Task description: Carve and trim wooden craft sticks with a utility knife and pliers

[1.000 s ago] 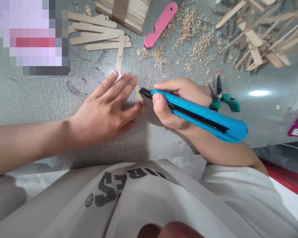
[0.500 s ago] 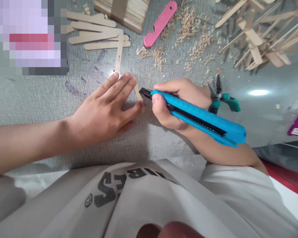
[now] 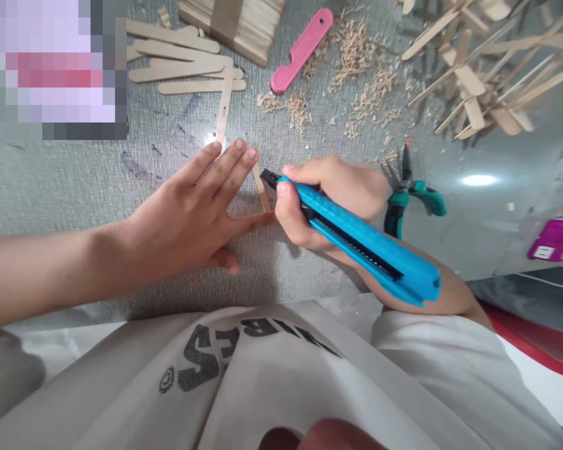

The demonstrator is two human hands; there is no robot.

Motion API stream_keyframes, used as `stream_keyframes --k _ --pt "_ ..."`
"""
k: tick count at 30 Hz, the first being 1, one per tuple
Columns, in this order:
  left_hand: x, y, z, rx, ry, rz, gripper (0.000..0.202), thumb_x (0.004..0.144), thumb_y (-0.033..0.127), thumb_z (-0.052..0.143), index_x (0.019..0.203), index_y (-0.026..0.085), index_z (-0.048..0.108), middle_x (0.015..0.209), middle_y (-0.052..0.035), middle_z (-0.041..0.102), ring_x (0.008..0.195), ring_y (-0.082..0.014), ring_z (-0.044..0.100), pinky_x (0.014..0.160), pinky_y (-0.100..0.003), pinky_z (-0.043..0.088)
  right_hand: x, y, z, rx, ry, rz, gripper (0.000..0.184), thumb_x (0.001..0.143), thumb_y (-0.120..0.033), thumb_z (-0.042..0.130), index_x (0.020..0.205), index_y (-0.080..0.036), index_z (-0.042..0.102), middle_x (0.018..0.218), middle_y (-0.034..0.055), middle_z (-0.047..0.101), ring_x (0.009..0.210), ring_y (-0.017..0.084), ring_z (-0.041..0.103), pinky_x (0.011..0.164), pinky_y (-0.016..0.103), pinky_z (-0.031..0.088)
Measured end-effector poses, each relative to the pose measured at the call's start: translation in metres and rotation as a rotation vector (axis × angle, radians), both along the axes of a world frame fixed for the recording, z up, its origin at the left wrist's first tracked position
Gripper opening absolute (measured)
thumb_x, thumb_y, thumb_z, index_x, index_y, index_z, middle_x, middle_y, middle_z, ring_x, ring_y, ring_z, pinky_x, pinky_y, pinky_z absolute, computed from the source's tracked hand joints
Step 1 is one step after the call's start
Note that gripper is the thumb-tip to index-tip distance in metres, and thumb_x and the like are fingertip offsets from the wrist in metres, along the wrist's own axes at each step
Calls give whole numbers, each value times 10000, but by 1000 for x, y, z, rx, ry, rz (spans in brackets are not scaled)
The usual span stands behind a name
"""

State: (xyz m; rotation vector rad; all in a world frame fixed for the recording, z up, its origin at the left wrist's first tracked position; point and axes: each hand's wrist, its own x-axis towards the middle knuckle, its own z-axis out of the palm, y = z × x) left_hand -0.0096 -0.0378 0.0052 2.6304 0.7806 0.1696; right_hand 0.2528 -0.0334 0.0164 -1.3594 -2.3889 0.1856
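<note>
My left hand (image 3: 192, 203) lies flat on the table, fingers spread, pressing on a wooden craft stick (image 3: 263, 192) that slants out from under its fingertips. A second craft stick (image 3: 224, 103) with a small slot in it runs up from beneath the same fingers. In my right hand (image 3: 328, 200) is a blue utility knife (image 3: 361, 237), its dark tip pointing left and right beside the slanted stick. Whether the blade touches the wood I cannot tell. The hidden middle of the sticks lies under my left hand.
Loose craft sticks (image 3: 178, 50) and a banded bundle (image 3: 253, 31) lie at the back. A pink cutter (image 3: 303, 50) sits near wood shavings (image 3: 356, 56). Crossed-stick assemblies (image 3: 469, 81) stand at the back right, with green-handled pliers (image 3: 406, 187) nearer and a purple item (image 3: 551, 240) at the right.
My right hand has moved slightly left and down with the utility knife, whose rear end swings lower. My left thumb and finger have spread wider, exposing more of the slanted stick.
</note>
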Motion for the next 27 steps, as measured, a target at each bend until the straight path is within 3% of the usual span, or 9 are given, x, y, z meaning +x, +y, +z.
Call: stream_keyframes --k 4,11,20,25,27 --pt "1 2 3 19 57 -33 926 1063 761 711 1802 319 369 1973 -163 233 1826 -528 213 1489 -729 250 -2 1 0 283 184 100 58 1061 -258 671 1093 -256 719 804 -11 807 637 192 764 613 328 639" --pt "6 4 6 72 113 -60 1081 911 772 912 1743 241 473 1941 -314 223 1785 -600 255 1476 -756 230 -1 0 -13 363 217 139 83 1048 -242 668 1108 -261 722 760 -10 787 588 200 745 557 343 609" --pt "9 8 13 75 199 -73 1035 939 776 879 1724 218 499 1928 -321 255 1776 -622 256 1440 -793 271 1 -4 -14 378 184 180 157 1041 -216 683 1188 -249 725 795 8 799 609 209 745 581 348 614" --pt "7 9 11 30 167 -68 927 987 732 832 1733 286 511 1978 -181 221 1812 -581 193 1456 -799 230 0 -6 -17 407 177 169 184 1043 -242 687 1224 -253 713 777 -2 790 581 205 727 559 342 602" --pt "5 9 9 19 124 -59 920 981 721 836 1731 292 518 1980 -164 223 1813 -579 199 1456 -806 231 1 -8 -17 410 153 164 176 1050 -253 685 1225 -257 703 787 -2 801 590 201 741 562 334 615"
